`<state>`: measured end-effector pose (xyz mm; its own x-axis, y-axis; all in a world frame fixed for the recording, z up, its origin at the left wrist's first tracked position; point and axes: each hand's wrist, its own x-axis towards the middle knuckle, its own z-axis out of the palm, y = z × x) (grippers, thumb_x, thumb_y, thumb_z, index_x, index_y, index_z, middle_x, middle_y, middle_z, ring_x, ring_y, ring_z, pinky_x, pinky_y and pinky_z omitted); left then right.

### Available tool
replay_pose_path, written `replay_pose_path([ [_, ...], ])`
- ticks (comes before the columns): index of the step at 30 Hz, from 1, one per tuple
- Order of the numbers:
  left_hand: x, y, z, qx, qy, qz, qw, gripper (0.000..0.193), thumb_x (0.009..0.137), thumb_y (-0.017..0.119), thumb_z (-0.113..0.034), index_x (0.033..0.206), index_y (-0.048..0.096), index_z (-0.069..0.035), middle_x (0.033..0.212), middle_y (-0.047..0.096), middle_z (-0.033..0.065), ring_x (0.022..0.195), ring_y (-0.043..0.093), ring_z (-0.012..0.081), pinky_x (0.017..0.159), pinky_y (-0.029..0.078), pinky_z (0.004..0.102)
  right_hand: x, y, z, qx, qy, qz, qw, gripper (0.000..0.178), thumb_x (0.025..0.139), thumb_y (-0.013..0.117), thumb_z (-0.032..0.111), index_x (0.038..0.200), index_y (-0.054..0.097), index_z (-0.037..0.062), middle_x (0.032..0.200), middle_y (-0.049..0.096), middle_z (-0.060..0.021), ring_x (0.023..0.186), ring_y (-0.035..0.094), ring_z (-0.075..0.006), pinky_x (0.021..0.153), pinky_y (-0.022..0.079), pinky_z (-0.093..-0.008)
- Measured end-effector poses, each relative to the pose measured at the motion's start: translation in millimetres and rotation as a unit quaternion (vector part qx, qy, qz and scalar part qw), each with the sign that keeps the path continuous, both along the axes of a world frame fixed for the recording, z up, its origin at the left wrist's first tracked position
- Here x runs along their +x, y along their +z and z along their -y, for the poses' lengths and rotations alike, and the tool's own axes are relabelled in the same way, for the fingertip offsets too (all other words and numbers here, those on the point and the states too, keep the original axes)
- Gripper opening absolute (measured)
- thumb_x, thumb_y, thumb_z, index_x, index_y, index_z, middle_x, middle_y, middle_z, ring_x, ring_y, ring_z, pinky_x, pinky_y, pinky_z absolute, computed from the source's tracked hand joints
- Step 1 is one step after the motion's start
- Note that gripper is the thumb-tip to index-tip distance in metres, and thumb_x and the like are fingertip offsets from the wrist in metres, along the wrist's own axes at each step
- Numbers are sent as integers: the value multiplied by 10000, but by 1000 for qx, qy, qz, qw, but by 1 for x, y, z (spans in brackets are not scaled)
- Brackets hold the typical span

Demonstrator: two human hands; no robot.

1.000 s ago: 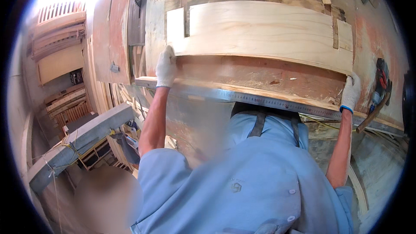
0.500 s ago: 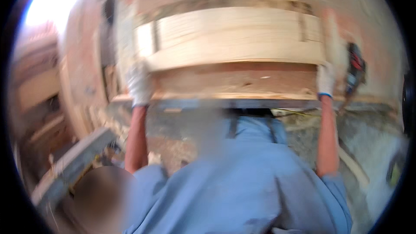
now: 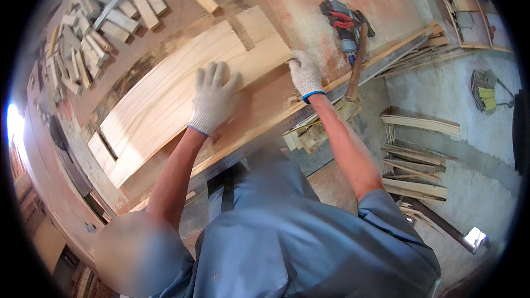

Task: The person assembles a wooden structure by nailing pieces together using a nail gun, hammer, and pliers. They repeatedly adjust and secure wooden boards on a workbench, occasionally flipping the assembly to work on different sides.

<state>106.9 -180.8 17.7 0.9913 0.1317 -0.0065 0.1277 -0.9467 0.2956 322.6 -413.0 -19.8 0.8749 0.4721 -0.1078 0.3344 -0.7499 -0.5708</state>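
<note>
A wide, pale wooden board (image 3: 171, 88) lies flat on the workbench (image 3: 279, 91), with a narrow slot near each end. My left hand (image 3: 214, 99), in a white knit glove, is over the middle of the board's near edge with its fingers spread. Whether its palm presses on the wood I cannot tell. My right hand (image 3: 305, 74), gloved with a blue cuff, has its fingers curled on the board's right near corner. To the right of that hand lie a black and red power tool (image 3: 341, 22) and a hammer (image 3: 358, 66) with a wooden handle.
Many wood offcuts (image 3: 85, 38) are heaped at the far left of the bench. A long metal straightedge (image 3: 292, 121) runs along its front edge. Stacked wood strips (image 3: 414, 165) lie at the right, below bench height. A wooden frame (image 3: 464, 5) stands at the far right.
The view has turned, so the board now slants up to the right. My left hand has left the board's left end for its middle, fingers spreading. My right hand stays at the right corner.
</note>
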Motion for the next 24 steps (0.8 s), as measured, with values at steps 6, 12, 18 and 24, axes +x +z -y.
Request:
replay_pose_path([
  [6,2,-4,1,34,-19,-25,999,609,896,734,-318,1466,559,-191,1568,431,231,1476,364,465,1220,250,649,53,67,20,-58,7,155,986,400,900,685,237,1236,681,20,1169,699,-250,1099,658,-431,989,516,-491],
  [12,2,2,2,1,-3,-4,1000,597,889,737,-327,1449,568,-209,1538,454,222,1444,394,456,1208,274,648,126,52,64,-252,-65,205,943,472,871,727,381,1174,680,21,1179,706,-267,1093,673,-464,964,523,-542],
  [18,0,-10,1,37,-6,16,999,574,887,740,-327,1425,580,-207,1510,472,218,1421,413,449,1198,287,648,171,34,45,-350,-79,125,925,606,868,720,523,1206,659,25,1174,713,-278,1127,688,-424,969,540,-529],
  [24,1,-9,-1,20,-8,36,999,578,859,762,-322,1397,597,-191,1483,487,227,1407,425,455,1168,323,654,188,48,64,-237,-9,76,968,456,876,738,390,1163,686,40,1043,737,-185,950,717,-345,859,558,-456],
])
